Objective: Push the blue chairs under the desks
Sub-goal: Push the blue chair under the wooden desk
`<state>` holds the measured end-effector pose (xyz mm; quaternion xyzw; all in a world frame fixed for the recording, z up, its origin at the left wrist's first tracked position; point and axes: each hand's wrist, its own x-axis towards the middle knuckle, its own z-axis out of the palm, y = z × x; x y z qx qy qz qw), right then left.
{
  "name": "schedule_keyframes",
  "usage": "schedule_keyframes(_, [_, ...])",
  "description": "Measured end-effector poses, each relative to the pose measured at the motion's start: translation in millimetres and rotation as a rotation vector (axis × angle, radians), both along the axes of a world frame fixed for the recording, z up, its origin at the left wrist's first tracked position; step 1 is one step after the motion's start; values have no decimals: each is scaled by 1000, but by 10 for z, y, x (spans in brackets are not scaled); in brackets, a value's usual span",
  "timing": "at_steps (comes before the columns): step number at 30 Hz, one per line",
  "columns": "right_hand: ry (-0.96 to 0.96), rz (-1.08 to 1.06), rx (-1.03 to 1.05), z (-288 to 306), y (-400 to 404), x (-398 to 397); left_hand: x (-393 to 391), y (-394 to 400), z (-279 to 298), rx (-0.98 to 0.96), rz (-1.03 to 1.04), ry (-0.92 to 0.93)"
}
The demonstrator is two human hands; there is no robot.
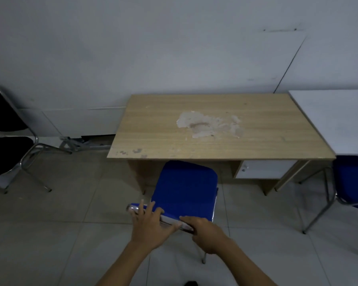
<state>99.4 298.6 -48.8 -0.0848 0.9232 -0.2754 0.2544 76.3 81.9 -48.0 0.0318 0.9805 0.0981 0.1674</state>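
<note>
Chair [186, 187] front at desk [219, 129] near edge, kneehole open. Left hand [151, 221] spread flat, right hand [205, 232] curled, both on backrest [170, 219]. Drawer unit [262, 169] right.

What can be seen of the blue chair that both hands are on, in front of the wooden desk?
The blue chair has a padded, bright blue seat and backrest on a shiny metal tube frame. It stands upright on the tiled floor, facing the wooden desk, with the seat's front edge just under the desktop and most of the seat still out. The left hand lies with spread fingers over the backrest's top rail; the right hand is closed on the same rail. One rear leg shows below.
</note>
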Motion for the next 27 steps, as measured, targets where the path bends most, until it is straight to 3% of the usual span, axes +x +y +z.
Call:
schedule_keyframes(5, [-1, -3, 89, 53, 761, 115, 333, 699, 82, 24, -10, -51])
schedule_keyframes(10, [38, -225, 117, 11, 1188, 329, 464, 950, 107, 157, -23, -144])
schedule_keyframes(13, [88, -355, -3, -22, 1138, 497, 474, 842, 47, 164, 53, -76])
schedule_keyframes(18, [-19, -537, -102, -72, 837, 661, 385, 660, -112, 385, 249, -83])
schedule_keyframes(27, [-32, -719, -161, -287, 711, 411, 183, 576, -179, 651, 314, -105])
